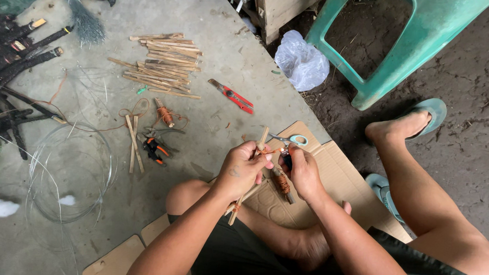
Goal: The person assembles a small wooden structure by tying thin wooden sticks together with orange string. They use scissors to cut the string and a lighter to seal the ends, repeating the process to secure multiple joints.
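Grey concrete floor (217,19), rough and stained, carries all items. A flattened sheet of brown corrugated cardboard (342,181) lies under the seated person at 5 o'clock. A green moulded plastic chair (405,45) stands on dark earth at 1 o'clock, a crumpled translucent plastic bag (301,59) beside it. A loose coil of thin grey wire (70,170) lies at 9 o'clock. A heap of split, pale bamboo sticks (162,63) sits at 11 o'clock, most lying roughly 9-to-3.

The left hand (243,168) has its grip closed around a thin pale bamboo stick (262,139) near the upper end. The stick's long axis runs 1 to 7 o'clock: upper tip towards the scissors, lower end over the left knee. The right hand (304,171) has its grip closed on the same work where an orange cord (274,151) crosses the stick, and also on a short wooden spool wound with orange cord (282,184), which juts out towards 5 o'clock. Both hands are at frame centre, above the cardboard.

Smaller items: red-handled cutter (232,96) at 12 o'clock; orange-and-black pliers (154,148) at 9 o'clock of the hands; pale blue-handled scissors (292,139) just beyond the stick's upper tip.
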